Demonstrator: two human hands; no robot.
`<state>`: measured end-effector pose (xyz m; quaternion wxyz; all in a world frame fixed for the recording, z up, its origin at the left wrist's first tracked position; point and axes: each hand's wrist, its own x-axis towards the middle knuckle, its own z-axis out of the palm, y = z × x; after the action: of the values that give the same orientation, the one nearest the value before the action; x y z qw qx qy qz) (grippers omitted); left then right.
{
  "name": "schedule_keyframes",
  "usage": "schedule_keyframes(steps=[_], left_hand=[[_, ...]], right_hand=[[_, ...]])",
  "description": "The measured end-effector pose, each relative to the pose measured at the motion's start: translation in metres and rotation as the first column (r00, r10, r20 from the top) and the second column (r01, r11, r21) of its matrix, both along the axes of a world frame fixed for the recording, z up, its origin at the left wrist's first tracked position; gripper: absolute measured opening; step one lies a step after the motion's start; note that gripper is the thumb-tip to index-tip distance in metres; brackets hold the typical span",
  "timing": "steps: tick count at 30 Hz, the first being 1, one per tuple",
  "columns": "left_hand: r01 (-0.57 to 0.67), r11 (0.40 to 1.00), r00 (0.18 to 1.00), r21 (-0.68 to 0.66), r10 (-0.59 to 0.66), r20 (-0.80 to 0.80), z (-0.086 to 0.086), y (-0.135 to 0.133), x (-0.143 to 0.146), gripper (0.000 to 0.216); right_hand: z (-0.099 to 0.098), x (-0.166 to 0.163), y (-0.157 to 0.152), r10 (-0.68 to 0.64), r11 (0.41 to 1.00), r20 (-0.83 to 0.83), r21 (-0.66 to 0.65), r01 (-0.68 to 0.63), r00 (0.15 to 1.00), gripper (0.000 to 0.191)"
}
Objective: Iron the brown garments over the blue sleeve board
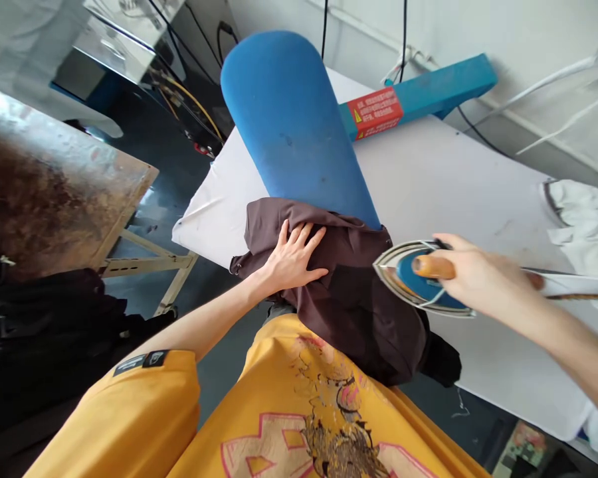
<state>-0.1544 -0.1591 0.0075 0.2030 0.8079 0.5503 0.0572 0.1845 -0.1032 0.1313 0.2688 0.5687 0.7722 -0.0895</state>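
Observation:
A dark brown garment (349,292) is pulled over the near end of a blue padded sleeve board (294,126). My left hand (294,255) lies flat on the garment's left part with its fingers spread. My right hand (466,275) is closed round the orange wooden handle of a blue steam iron (413,275). The iron's pointed tip faces left and sits at the garment's right edge, close to my left hand's fingertips but apart from them.
The white ironing table (428,179) carries the blue board arm with a red warning label (379,113). White cloth (583,219) lies at the right. A rusty brown table (44,192) with dark clothes (40,325) stands at the left. Cables hang behind.

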Motion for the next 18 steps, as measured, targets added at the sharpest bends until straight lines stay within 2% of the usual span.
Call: schedule_keyframes(steps=[2, 4, 5, 7, 9, 10, 12, 14, 18], left_hand=[[0.002, 1.0, 0.995, -0.029, 0.001, 0.1, 0.0, 0.003, -0.01, 0.088], [0.012, 0.996, 0.958, -0.093, 0.015, 0.286, 0.005, 0.008, -0.025, 0.074], [0.016, 0.991, 0.913, -0.135, 0.041, 0.405, 0.009, 0.011, -0.035, 0.066], [0.007, 0.977, 0.77, -0.213, 0.131, 0.624, 0.022, 0.018, -0.055, 0.057], [-0.05, 0.967, 0.636, -0.248, 0.223, 0.739, 0.037, 0.022, -0.071, 0.053], [-0.091, 0.965, 0.593, -0.247, 0.252, 0.765, 0.046, 0.023, -0.077, 0.051], [-0.167, 0.959, 0.558, -0.229, 0.283, 0.78, 0.062, 0.022, -0.084, 0.047], [-0.227, 0.95, 0.56, -0.213, 0.306, 0.77, 0.075, 0.018, -0.085, 0.043], [-0.338, 0.931, 0.584, -0.137, 0.322, 0.745, 0.086, 0.004, -0.085, 0.033]], right_hand=[[0.004, -0.053, -0.008, 0.06, 0.998, -0.025, -0.034, -0.061, 0.998, 0.038], [0.004, -0.093, -0.016, 0.107, 0.994, -0.036, -0.03, -0.108, 0.994, 0.034], [0.005, -0.109, -0.02, 0.13, 0.991, -0.035, -0.022, -0.13, 0.991, 0.033], [0.006, -0.139, -0.028, 0.189, 0.982, -0.041, -0.01, -0.19, 0.981, 0.031], [0.007, -0.164, -0.034, 0.27, 0.962, -0.071, -0.019, -0.272, 0.96, 0.032], [0.008, -0.175, -0.036, 0.307, 0.95, -0.097, -0.029, -0.311, 0.947, 0.032], [0.009, -0.192, -0.038, 0.342, 0.933, -0.145, -0.069, -0.354, 0.929, 0.033], [0.009, -0.199, -0.038, 0.332, 0.928, -0.169, -0.12, -0.354, 0.928, 0.031], [0.008, -0.179, -0.035, 0.296, 0.932, -0.165, -0.163, -0.322, 0.941, 0.022]])
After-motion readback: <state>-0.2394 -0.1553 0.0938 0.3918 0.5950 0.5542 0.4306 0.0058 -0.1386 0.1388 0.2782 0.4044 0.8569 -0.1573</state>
